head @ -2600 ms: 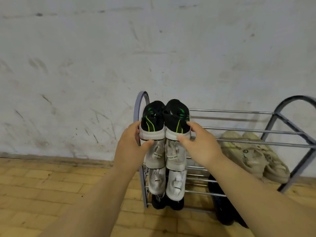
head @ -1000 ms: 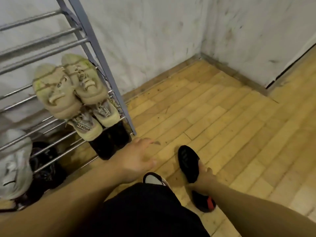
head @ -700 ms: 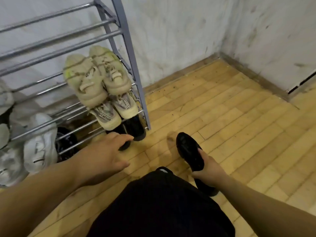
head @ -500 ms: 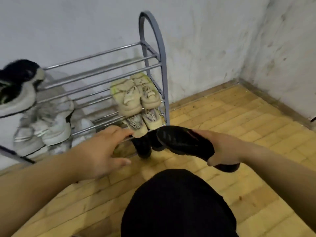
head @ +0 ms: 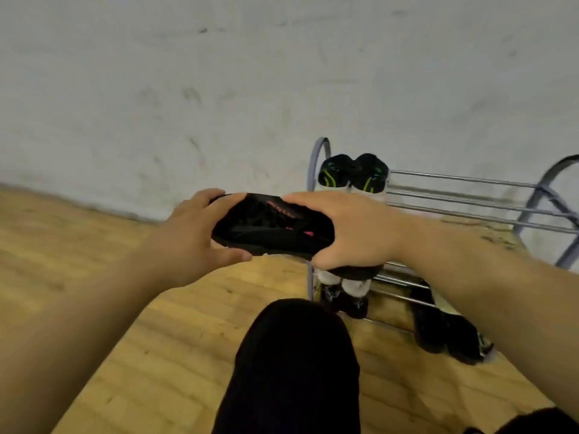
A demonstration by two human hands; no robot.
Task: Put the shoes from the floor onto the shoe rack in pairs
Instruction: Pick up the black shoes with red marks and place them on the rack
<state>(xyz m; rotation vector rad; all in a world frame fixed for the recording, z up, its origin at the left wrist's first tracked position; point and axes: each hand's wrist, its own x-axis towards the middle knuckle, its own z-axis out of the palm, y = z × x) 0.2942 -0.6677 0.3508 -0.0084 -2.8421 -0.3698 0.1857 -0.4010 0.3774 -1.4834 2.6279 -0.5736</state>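
black shoe (head: 272,228) now higher, between left grip (head: 194,239) and right grip (head: 354,233)

Room setting. A whitewashed wall (head: 219,73), scuffed with grey marks and streaks, fills the upper half of the view. A dull skirting strip (head: 62,200) runs along its foot. The floor (head: 94,277) is of yellow-brown wooden blocks laid in rows. A metal shoe rack (head: 463,200), with arched grey end frames and thin horizontal rails, stands against the wall at right. Lighting is dim and even.
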